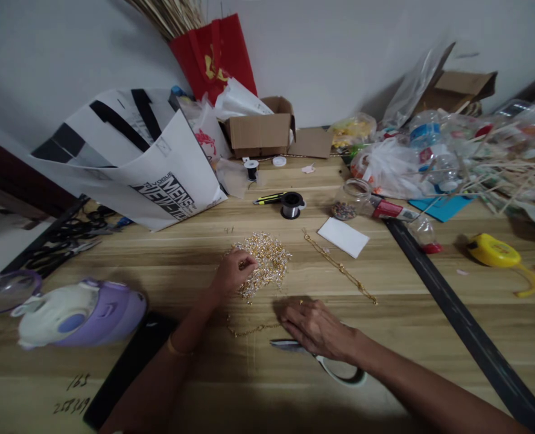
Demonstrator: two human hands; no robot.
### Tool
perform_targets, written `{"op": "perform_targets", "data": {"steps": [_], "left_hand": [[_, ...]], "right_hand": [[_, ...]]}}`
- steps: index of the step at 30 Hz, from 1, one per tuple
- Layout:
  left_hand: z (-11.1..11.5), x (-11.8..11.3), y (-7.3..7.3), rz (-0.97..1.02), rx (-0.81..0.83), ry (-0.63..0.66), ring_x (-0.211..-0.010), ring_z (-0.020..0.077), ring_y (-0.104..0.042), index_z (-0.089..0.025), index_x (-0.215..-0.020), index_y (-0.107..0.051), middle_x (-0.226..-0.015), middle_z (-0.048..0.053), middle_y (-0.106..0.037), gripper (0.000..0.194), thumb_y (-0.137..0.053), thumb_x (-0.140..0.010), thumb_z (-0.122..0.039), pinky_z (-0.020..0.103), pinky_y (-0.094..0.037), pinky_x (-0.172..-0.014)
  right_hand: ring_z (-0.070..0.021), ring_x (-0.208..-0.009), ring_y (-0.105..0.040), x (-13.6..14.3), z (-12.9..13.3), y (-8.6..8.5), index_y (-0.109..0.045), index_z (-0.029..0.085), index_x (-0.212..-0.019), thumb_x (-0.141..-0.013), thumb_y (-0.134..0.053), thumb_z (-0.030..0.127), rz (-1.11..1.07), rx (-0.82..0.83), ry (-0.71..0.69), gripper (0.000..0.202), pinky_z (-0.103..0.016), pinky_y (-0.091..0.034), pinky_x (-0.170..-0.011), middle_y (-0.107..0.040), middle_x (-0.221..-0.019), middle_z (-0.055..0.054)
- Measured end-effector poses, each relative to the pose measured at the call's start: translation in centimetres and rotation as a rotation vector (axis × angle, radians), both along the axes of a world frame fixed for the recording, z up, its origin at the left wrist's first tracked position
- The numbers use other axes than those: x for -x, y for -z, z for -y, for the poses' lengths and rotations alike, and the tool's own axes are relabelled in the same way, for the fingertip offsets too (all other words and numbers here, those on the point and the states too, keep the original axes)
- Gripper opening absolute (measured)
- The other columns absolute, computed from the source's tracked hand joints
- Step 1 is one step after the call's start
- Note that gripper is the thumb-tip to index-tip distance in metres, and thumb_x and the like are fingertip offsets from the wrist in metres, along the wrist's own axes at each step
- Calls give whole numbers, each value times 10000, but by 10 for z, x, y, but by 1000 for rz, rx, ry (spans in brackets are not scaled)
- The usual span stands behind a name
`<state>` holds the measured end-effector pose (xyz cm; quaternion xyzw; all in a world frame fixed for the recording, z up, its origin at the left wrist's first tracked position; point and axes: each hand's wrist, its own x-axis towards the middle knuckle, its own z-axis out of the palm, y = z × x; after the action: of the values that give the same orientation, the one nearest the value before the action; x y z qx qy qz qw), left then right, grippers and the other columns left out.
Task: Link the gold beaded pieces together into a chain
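Note:
My left hand (pixel 234 270) is at the left side of a pile of small gold and clear beads (pixel 267 259), its fingers pinched; whatever they grip is too small to make out. Lower right of the pile, my right hand (pixel 315 325) has its fingers closed on the end of a thin gold chain (pixel 253 330) that lies on the wood. Scissors (pixel 342 375) with white-edged handles lie partly under my right hand. A second gold chain (pixel 339 267) stretches diagonally right of the pile, beside a white pad (pixel 343 237).
Behind the pile are a wire spool (pixel 291 206) and a cutter (pixel 269 198). A purple and white bottle (pixel 84 314) and a black phone-like object (pixel 131 367) lie left. A yellow tape measure (pixel 493 250) and plastic bags (pixel 394 166) are right. A paper bag (pixel 158 181) stands back left.

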<state>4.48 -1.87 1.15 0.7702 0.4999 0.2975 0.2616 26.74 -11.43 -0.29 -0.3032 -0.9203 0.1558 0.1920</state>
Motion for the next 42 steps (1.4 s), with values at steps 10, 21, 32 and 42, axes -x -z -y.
{"op": "perform_targets", "data": {"steps": [10, 21, 32, 42], "left_hand": [[-1, 1, -4, 378, 331, -87, -661, 140, -615, -140, -707, -657, -692, 21, -684, 163, -682, -675, -298, 241, -467, -647], [2, -2, -14, 644, 463, -33, -705, 165, -668, -131, -724, -599, -682, 16, -683, 212, -733, -628, -263, 304, -519, -724], [19, -3, -21, 85, 337, 281, -629, 102, -572, -134, -884, -648, -724, 18, -645, 197, -565, -705, -123, 219, -462, -612], [64, -18, -1, -129, 159, 365, -695, 130, -575, -161, -837, -641, -770, 30, -643, 183, -495, -761, -79, 239, -457, -681]], "right_hand": [[-144, -686, -531, -1, 0, 3, -473, 175, -847, -932, -403, 208, 0, 19, 1, 116, -267, -366, -641, -578, -779, -31], [-146, -689, -518, 0, 0, -2, -479, 169, -842, -927, -397, 180, 3, 9, -5, 119, -264, -358, -629, -567, -753, -30], [-141, -673, -520, -2, 0, -1, -476, 170, -839, -937, -381, 194, -11, 9, -10, 138, -261, -347, -617, -576, -762, -35], [-161, -741, -547, -1, -1, -2, -487, 163, -894, -925, -402, 184, -19, 47, -19, 94, -271, -396, -680, -593, -823, -61]]}}
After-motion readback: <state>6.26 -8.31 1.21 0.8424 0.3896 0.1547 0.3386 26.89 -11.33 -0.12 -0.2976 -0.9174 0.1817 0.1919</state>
